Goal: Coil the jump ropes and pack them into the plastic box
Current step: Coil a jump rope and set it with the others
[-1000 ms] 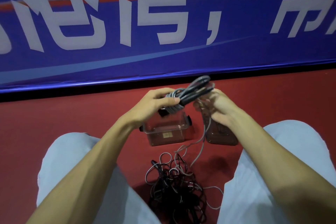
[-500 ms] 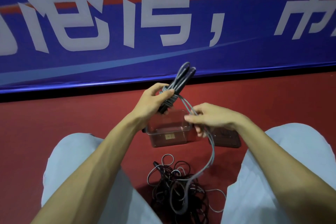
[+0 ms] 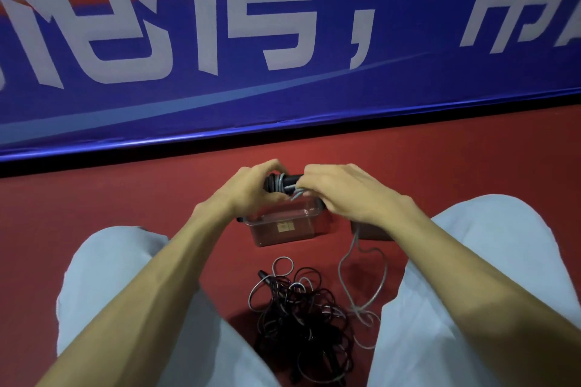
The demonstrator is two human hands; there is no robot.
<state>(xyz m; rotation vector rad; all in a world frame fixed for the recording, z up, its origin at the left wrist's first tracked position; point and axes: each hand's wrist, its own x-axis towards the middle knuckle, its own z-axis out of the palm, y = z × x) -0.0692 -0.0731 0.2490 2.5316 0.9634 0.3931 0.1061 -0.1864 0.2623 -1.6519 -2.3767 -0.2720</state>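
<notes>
Both grips clench one bundle: left hand (image 3: 251, 190) holds black handles (image 3: 294, 180) wound with grey jump rope (image 3: 279, 184); right hand (image 3: 342, 195) pinches the cord, I judge to tighten the wrap. Nearest lies a tangled dark rope pile (image 3: 301, 317); beyond, just below my hands, the clear plastic box (image 3: 283, 229).

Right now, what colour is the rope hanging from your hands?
Grey. The thin grey jump rope shows best in the head view.
</notes>
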